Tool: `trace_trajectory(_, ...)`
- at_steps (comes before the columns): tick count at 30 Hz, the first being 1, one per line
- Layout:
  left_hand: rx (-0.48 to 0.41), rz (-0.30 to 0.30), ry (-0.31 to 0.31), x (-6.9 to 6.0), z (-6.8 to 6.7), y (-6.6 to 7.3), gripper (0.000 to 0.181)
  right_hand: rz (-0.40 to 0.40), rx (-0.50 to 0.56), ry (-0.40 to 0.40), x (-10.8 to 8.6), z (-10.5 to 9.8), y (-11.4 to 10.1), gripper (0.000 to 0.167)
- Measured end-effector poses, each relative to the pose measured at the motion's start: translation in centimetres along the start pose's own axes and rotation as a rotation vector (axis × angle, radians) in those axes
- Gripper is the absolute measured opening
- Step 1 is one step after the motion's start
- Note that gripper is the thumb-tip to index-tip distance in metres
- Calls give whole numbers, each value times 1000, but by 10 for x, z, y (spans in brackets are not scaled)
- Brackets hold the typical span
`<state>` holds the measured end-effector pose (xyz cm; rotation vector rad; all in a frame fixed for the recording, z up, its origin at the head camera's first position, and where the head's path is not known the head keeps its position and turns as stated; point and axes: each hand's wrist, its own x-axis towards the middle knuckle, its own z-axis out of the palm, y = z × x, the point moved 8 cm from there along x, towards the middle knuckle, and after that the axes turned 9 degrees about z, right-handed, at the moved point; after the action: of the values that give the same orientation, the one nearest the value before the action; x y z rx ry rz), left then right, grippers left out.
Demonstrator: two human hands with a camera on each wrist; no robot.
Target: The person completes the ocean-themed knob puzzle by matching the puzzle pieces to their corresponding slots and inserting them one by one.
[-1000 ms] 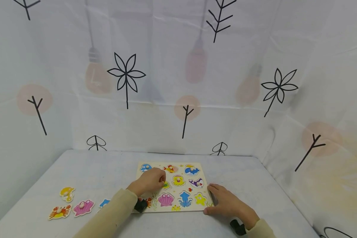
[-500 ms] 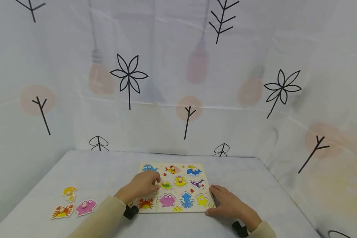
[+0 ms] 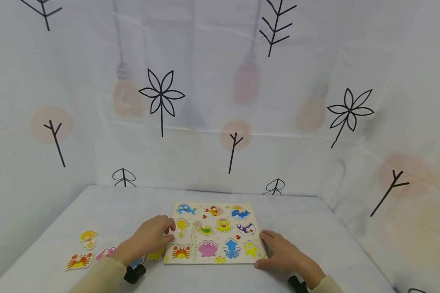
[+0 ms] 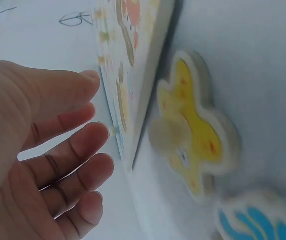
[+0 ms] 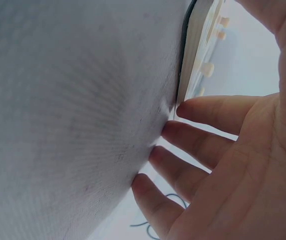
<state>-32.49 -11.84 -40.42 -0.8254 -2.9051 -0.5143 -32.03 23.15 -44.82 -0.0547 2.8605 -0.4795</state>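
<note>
A wooden peg puzzle board [image 3: 199,207] with sea animals lies mid-table. Knobs show on its turtle [image 3: 206,229], dolphin, octopus and other upper pieces; the crab, shell, squid and starfish spots of the front row show none. By the board's left edge hovers my left hand [image 3: 150,237], fingers loosely bent with nothing between them. A loose yellow starfish piece [image 4: 198,130] with a knob lies beside the board, below that hand. My right hand [image 3: 287,254] rests at the board's right edge; in the right wrist view its fingertips [image 5: 188,108] touch the table and the edge.
Left of the board lie a loose crab piece [image 3: 79,261], a yellow seahorse piece [image 3: 89,239], a pink shell piece [image 3: 105,253] partly behind my left arm, and a blue piece [image 4: 253,222]. A white printed cloth [image 3: 190,158] hangs behind the table.
My left hand has drawn back leftward from the turtle and off the board, uncovering the turtle and seahorse spots. The right hand stays at the board's edge. The head view has shifted slightly.
</note>
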Motion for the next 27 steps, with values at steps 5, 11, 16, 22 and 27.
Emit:
trace_trajectory(5, 3, -67, 2, -16, -6, -17, 18, 9, -14, 2, 0, 2, 0, 102)
trace_trajectory(11, 18, -138, 27, -38, -19, -41, 17, 1, -14, 1, -1, 0, -1, 101)
trace_trajectory(16, 21, -187, 41, -58, -27, -64, 17, 0, -13, -4, 0, 2, 0, 101)
trace_trajectory(22, 47, -207, 57, -78, -39, -89, 20, -1, -11, -5, 1, 2, 0, 102)
trace_trajectory(27, 52, -256, 52, -97, -47, -115, 20, 1, -11, -12, 2, 2, -1, 102)
